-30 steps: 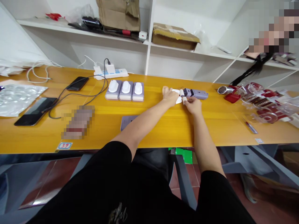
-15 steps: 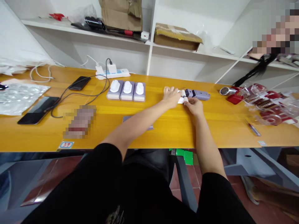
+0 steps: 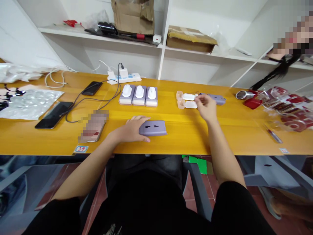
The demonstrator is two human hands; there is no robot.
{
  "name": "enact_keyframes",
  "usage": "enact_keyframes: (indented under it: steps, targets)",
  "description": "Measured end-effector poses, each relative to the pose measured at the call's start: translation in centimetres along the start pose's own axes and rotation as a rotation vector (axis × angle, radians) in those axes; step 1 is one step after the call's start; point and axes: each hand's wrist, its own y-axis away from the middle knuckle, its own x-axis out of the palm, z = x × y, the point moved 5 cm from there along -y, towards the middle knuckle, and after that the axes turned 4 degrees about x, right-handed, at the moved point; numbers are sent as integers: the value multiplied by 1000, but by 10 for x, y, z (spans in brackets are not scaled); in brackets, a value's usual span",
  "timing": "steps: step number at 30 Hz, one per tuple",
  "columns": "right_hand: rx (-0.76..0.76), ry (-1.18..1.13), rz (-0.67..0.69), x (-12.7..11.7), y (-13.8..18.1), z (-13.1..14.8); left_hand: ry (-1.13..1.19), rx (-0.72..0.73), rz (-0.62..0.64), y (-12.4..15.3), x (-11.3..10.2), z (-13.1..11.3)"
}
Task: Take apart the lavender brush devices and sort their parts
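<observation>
Left hand (image 3: 134, 129) straddling a flat, oblong purple casing with two black fork-shaped marks (image 3: 154, 128).
The casing lies on the yellow wooden table (image 3: 181, 140), long axis left to right, left end between thumb and fingers; whether they grip, I cannot tell. The right hand (image 3: 207, 106), farther off, has bunched fingertips at white oblong pieces (image 3: 189, 97); its hold is unclear.

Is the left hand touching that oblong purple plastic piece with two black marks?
Touching. The head view shows the left hand wrapped around one end of the oblong purple plastic piece.
</observation>
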Motion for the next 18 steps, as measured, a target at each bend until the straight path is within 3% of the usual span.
enact_keyframes:
  steps: [4, 7, 11, 16, 18]
  targets:
    - [-187, -45, 557, 67, 54, 76, 29, -20, -50, -4, 9, 11]
    - [-255, -33, 779, 101, 89, 101, 77, 33, -116, -6, 7, 11]
    - [-208, -93, 832, 116, 96, 97, 236, 78, -236, -3, 5, 20]
    - [-233, -153, 680, 104, 90, 89, 666, 41, -284, -7, 13, 43]
    - [-230, -187, 673, 103, 93, 89, 708, 69, -294, -10, 14, 43]
